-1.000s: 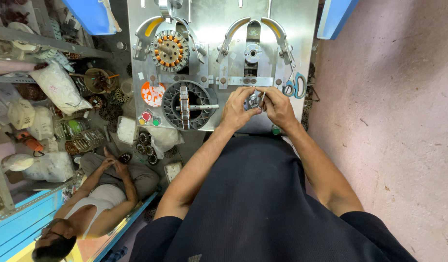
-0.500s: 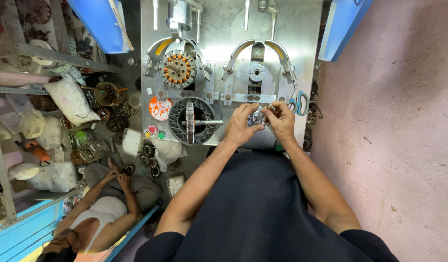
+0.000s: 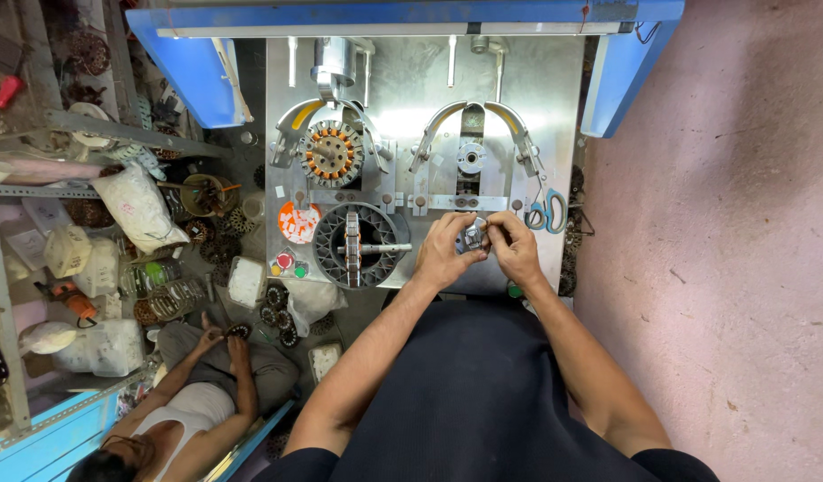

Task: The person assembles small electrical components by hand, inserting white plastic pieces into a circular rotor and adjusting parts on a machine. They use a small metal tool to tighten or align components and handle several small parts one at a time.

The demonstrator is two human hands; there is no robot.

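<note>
Both hands stay pinched together on the small grey metal fitting (image 3: 473,236), as a second ago. The left hand (image 3: 442,253) and right hand (image 3: 516,248), fingers curled shut around it, have barely shifted over the steel winding-machine plate (image 3: 563,134), so the fiddling continues.

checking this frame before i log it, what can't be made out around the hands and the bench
- Small metal part, head view: mostly covered by the fingers of the left hand and right hand; its shape is unclear.
- Scissors: blades hidden behind the machine bracket.
- Seated person: cut off by the bottom edge; what their hands hold is too small to tell.
</note>
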